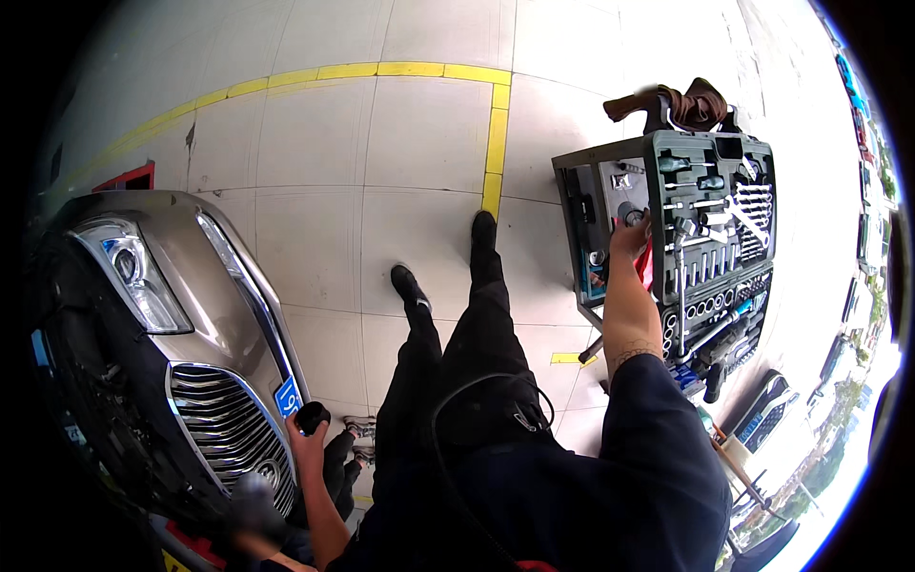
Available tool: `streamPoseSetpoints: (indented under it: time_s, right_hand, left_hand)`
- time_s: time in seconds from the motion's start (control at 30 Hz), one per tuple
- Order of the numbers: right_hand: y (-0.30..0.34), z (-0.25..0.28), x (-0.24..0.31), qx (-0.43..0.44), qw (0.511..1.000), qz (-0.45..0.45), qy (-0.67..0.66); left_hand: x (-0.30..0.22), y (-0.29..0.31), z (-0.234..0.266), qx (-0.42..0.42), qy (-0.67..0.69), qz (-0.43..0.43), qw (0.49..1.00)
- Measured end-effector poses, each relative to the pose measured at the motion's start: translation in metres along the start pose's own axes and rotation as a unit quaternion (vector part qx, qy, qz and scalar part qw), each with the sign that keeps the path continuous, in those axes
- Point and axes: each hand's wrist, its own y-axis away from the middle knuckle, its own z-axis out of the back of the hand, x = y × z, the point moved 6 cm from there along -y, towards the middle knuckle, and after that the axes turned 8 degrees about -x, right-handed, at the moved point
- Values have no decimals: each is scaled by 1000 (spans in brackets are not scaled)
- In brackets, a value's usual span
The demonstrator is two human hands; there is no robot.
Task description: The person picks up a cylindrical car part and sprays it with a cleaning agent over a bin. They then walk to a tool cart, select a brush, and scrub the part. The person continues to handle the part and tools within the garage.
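My left hand is closed around a black, round, cup-shaped part, held beside the front of the car. On the other side, my right arm is stretched out to a tool cart. There my right hand has its fingers bent at a small round thing over the cart's tray; what they grip is too small to make out. Just beside that hand stands an open tool case with wrenches, sockets, screwdrivers and ratchets in its slots. Something red shows beneath my right wrist.
A brown-grey car with its engine bay exposed stands at the left. Close to its grille another person crouches, shoes near my legs. Brown gloves or cloth lie atop the cart. Yellow tape marks the tiled floor.
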Motion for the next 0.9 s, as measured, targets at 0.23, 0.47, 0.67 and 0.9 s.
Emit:
streamPoseSetpoints:
  time_s: [0.23,0.47,0.67,0.9]
  right_hand:
    - [-38,-74,-41,-38,975,-219,-2]
    - [-44,-96,-26,12,923,-374,-85]
    - [-39,-124,-40,76,881,-447,-132]
    - [60,-116,-7,395,849,-297,-188]
  left_hand:
    - [-211,18,-75,3,-115,-143,983]
    - [-311,28,-97,-21,8,-199,980]
    - [-249,13,-105,-84,-14,-152,985]
    - [-59,-15,-132,27,-78,62,995]
